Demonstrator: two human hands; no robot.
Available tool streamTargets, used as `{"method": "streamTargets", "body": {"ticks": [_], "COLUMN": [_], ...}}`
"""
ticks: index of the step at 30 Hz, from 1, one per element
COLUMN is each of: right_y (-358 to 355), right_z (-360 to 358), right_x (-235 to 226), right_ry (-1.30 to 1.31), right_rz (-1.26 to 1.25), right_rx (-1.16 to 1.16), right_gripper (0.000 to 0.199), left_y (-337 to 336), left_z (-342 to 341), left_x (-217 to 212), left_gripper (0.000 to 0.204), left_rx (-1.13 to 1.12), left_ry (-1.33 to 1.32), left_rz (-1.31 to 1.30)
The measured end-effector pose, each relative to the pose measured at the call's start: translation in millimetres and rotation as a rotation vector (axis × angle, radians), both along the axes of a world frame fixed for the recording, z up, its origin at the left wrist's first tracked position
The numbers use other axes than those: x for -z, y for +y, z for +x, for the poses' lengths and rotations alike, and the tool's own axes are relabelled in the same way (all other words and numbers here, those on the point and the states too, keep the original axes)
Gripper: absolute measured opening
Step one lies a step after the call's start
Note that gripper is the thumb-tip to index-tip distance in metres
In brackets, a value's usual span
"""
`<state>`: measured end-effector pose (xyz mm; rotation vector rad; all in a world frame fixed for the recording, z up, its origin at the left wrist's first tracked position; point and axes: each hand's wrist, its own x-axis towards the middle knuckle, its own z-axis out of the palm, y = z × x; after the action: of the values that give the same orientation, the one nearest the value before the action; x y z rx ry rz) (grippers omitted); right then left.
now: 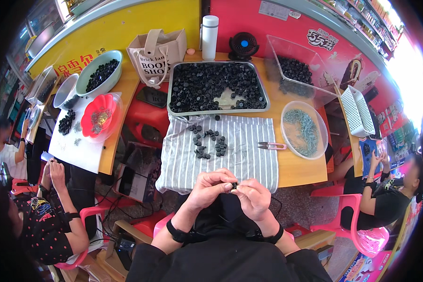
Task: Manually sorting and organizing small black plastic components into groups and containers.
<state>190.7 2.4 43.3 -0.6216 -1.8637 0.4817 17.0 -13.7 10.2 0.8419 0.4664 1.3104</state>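
My left hand and my right hand meet in front of my body, just off the table's near edge. Thumbs and fingertips pinch one small black round part between them; fingers cover most of it. Beyond them a grey-and-white striped cloth hangs over the edge, bearing a loose group of black round caps. Thread snips with pink handles lie at the cloth's right side. Behind the cloth, a grey tray holds a heap of similar black parts. A round clear tub contains small silvery screws.
A white bottle, a small black fan and a canvas bag stand at the back. A clear bin sits back right. People work on both sides; at left are a red flower-shaped bowl and a green basin.
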Motion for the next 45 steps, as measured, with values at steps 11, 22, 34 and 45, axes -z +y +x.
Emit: {"method": "streamTargets", "body": {"ticks": [11,22,34,45], "right_y": [9.8,21.7,19.9,24.0], "right_z": [3.1,0.6,4.2,14.6], "right_x": [0.2,7.5,-3.5,-4.8], "right_ry": [-0.035,-0.106,-0.138,-0.046], "right_rz": [-0.159,-0.088,-0.359,-0.5], "right_rx": [-0.029,-0.042,-0.131,-0.164], "right_gripper": [0.023,0.02,0.024,0.014], "left_y": [-2.7,-4.2,-0.5,10.0], "left_z": [8.3,12.2,11.7,-9.6], "left_x": [2.8,3.4,1.3,-3.2], "left_gripper": [0.01,0.012,0.019,0.01], "left_rx": [-0.016,-0.039,-0.102,-0.619], "left_ry": [-0.178,-0.232,-0.14,0.394], "left_rz": [-0.117,-0.24,-0.29,-0.187]}}
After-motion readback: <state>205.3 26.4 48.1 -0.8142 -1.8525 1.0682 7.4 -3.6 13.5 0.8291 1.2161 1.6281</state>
